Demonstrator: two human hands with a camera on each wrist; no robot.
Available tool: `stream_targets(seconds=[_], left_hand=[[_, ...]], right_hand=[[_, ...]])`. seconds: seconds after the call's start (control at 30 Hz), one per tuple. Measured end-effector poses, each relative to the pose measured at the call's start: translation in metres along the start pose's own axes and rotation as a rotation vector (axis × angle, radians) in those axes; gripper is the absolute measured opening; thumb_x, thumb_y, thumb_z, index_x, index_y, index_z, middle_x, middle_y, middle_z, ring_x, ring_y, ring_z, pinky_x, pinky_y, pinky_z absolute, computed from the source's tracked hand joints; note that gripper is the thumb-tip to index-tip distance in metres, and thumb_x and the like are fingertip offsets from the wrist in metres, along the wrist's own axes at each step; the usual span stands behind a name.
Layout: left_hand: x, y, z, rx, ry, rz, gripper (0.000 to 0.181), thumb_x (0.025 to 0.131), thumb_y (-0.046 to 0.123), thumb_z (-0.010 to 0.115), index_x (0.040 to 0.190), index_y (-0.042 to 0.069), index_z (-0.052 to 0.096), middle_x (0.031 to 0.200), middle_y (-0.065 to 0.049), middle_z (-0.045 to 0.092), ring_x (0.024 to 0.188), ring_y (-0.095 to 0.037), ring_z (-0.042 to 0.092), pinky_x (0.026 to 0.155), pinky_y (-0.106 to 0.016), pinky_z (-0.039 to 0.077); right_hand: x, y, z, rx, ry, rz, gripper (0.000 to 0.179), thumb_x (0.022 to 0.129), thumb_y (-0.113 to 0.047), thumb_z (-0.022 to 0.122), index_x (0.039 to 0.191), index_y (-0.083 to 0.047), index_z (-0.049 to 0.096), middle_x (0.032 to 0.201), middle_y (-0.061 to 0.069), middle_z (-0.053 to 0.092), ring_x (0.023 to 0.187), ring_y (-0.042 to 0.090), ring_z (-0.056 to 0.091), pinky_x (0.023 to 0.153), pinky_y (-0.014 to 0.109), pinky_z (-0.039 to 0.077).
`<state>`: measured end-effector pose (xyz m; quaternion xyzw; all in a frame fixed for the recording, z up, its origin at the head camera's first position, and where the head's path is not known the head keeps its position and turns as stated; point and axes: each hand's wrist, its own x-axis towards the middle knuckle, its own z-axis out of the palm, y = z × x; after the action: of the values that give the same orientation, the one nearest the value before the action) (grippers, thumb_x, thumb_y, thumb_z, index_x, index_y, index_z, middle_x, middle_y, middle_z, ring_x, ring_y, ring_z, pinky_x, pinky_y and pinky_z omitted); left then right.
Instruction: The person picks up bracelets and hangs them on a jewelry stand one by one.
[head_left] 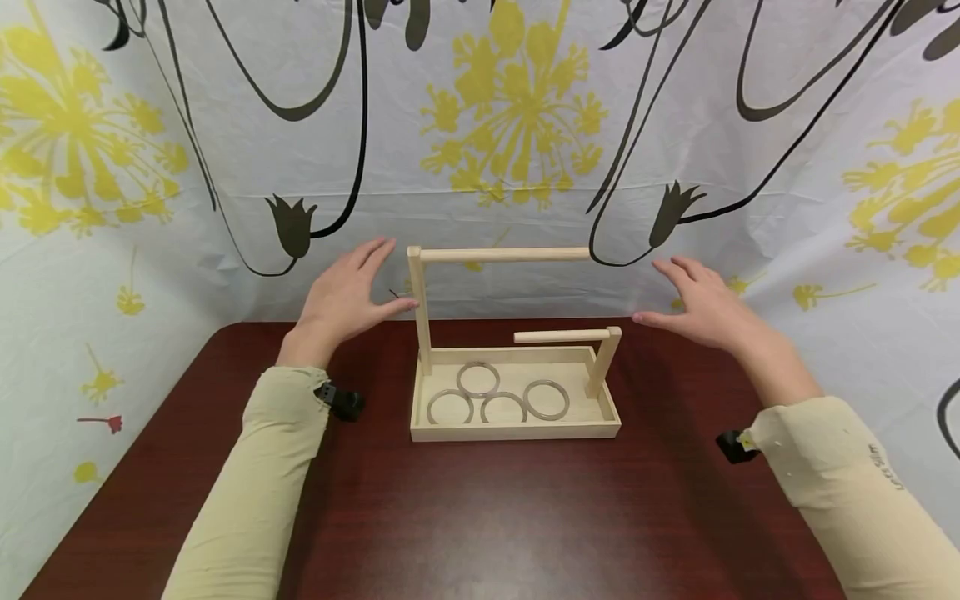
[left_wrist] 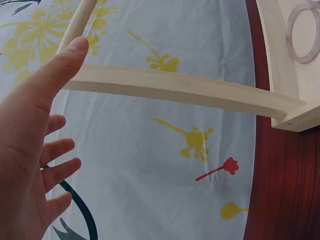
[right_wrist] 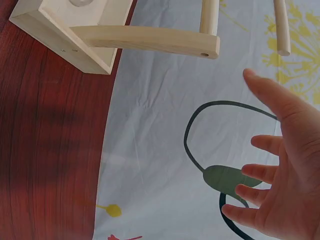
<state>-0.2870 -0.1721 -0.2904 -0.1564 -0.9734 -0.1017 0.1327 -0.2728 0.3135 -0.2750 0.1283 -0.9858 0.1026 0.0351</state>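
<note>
A pale wooden tray (head_left: 517, 432) stands on the dark red table, with several greyish translucent rings (head_left: 459, 380) lying in it. From its left end rises a tall post (head_left: 420, 312) bearing a long rod (head_left: 506, 254); at its right end a shorter post (head_left: 603, 364) carries a short rod (head_left: 561, 337). My left hand (head_left: 341, 296) is beside the tall post, fingers spread, thumb tip close to it; whether they touch I cannot tell. Apart from the short post, my right hand (head_left: 705, 307) hovers to its right, fingers extended and holding nothing.
Behind the table (head_left: 517, 517) hangs a white cloth (head_left: 420, 167) printed with yellow and dark flowers; it also runs along the sides. Both wrists carry small black cameras, the left one (head_left: 343, 403) and the right one (head_left: 735, 447).
</note>
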Motion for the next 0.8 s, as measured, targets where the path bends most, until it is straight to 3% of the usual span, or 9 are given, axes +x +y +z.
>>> stream_targets(seconds=[0.33, 0.57, 0.8], left_hand=[[0.001, 0.008, 0.000, -0.106, 0.075, 0.025, 0.082, 0.092, 0.056, 0.064, 0.157, 0.021, 0.030, 0.159, -0.008, 0.037, 0.143, -0.031, 0.041, 0.105, -0.055, 0.044], [0.004, 0.012, 0.005, -0.262, 0.147, 0.040, 0.068, 0.094, 0.042, 0.068, 0.151, 0.017, 0.041, 0.145, -0.008, 0.052, 0.132, -0.028, 0.054, 0.105, -0.052, 0.044], [0.007, 0.013, 0.010, -0.418, 0.196, 0.075, 0.054, 0.095, 0.027, 0.070, 0.141, 0.008, 0.050, 0.138, -0.013, 0.056, 0.122, -0.031, 0.061, 0.105, -0.045, 0.049]], right_hand=[[0.000, -0.003, 0.002, -0.002, 0.008, -0.029, 0.089, 0.090, -0.051, 0.068, 0.156, -0.005, 0.028, 0.159, 0.032, 0.021, 0.141, 0.057, 0.022, 0.110, 0.071, 0.025], [-0.001, -0.006, 0.004, -0.001, 0.015, -0.046, 0.082, 0.092, -0.044, 0.068, 0.154, -0.004, 0.031, 0.157, 0.031, 0.024, 0.139, 0.057, 0.026, 0.109, 0.071, 0.027], [-0.001, -0.008, 0.007, 0.025, 0.037, -0.067, 0.078, 0.093, -0.038, 0.069, 0.152, -0.001, 0.034, 0.155, 0.031, 0.028, 0.139, 0.057, 0.028, 0.110, 0.070, 0.027]])
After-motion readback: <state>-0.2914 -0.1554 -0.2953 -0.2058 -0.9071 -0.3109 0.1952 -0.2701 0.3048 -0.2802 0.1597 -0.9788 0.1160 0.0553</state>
